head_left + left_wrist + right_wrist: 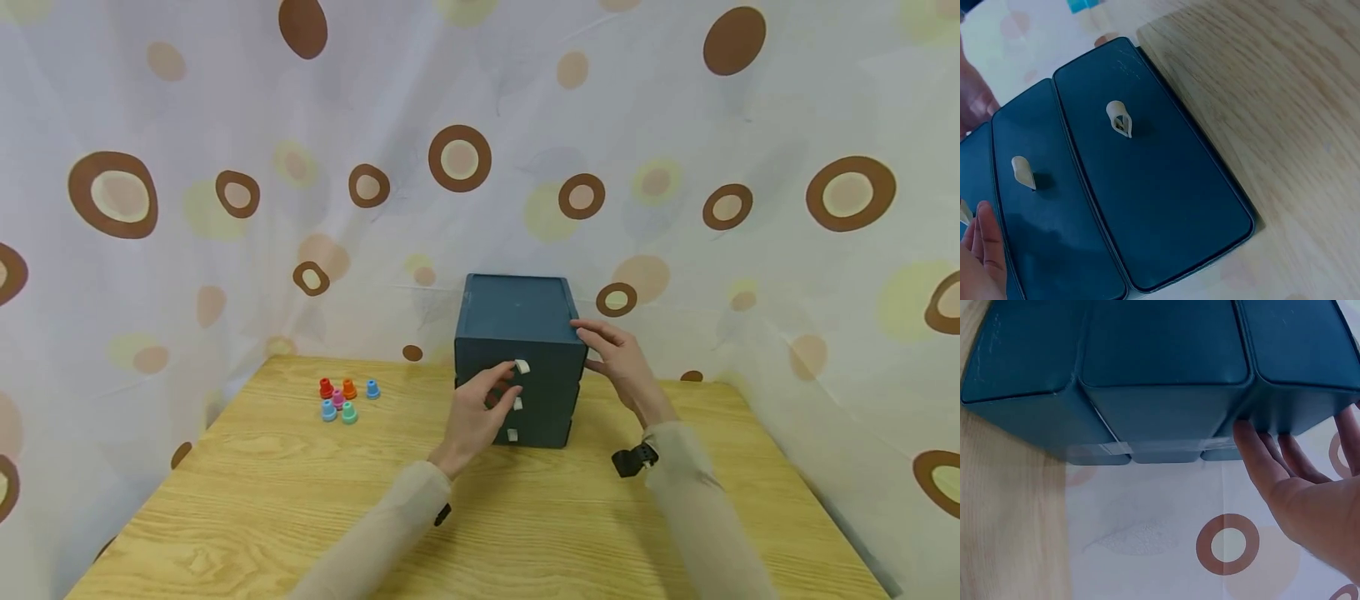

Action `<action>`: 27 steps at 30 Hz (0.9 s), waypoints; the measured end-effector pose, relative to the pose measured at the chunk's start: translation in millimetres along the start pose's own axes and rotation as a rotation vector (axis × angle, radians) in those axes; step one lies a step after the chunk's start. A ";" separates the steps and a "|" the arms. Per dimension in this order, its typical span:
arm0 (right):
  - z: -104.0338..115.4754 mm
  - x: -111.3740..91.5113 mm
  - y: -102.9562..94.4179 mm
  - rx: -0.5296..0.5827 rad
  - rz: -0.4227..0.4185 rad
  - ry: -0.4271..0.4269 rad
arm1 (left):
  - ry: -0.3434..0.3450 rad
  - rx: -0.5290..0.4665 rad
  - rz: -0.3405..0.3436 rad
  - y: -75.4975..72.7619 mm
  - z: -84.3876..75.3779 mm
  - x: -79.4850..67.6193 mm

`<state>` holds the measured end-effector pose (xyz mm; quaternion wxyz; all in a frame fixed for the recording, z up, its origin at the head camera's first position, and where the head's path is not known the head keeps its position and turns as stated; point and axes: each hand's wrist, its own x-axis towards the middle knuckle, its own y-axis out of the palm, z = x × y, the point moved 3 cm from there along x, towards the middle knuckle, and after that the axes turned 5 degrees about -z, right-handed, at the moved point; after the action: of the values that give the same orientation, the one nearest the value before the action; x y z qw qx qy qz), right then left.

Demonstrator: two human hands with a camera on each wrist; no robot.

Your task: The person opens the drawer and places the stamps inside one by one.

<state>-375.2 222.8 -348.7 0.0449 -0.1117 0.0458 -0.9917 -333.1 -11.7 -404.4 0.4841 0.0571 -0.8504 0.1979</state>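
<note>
Touching the top-drawer pull tab (522, 367): left hand (474, 412); pinch cannot be confirmed. Right hand (621, 362), unclenched, rests against the three-drawer cabinet (517, 308) at three o'clock. Cabinet stands twelve o'clock on the wood-grain table (262, 500); probably light, stiff; best pinched by tab.

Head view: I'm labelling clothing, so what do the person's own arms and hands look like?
Long, plain, pale beige fabric sleeves cover both arms. The left hand and right hand are ungloved. A blocky black device on a black strap sits by the right cuff; a small black piece by the left cuff is too hidden to identify.
</note>
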 end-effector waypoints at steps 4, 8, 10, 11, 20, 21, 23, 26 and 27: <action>2.6 1.7 -3.3 0.002 0.041 0.018 | -0.025 -0.013 -0.018 0.8 -1.1 2.8; 1.6 2.9 -4.2 0.017 0.062 0.029 | -0.051 -0.032 -0.024 1.6 -2.1 6.0; 0.4 3.7 -4.7 0.018 0.068 0.030 | -0.078 -0.056 -0.017 2.4 -2.0 7.5; 0.2 3.9 -4.6 0.018 0.070 0.029 | -0.092 -0.073 -0.014 2.6 -2.1 8.4; -0.4 4.4 -4.9 0.007 0.063 0.030 | -0.257 -0.263 0.035 2.4 -4.9 17.8; -0.4 4.3 -5.1 0.006 0.062 0.030 | -0.278 -0.274 0.044 2.3 -5.2 18.7; -0.4 4.4 -5.3 0.002 0.060 0.029 | -0.319 -0.284 0.062 2.9 -4.4 20.1; -0.1 4.3 -5.5 -0.007 0.060 0.023 | -0.382 -0.330 0.085 4.3 -4.1 21.4; 0.1 4.1 -5.5 -0.010 0.060 0.021 | -0.403 -0.340 0.088 4.8 -3.6 21.6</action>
<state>-379.6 227.8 -347.2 0.0736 -0.0999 0.0544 -0.9908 -343.0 -3.9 -385.9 0.2987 -0.0239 -0.9523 0.0580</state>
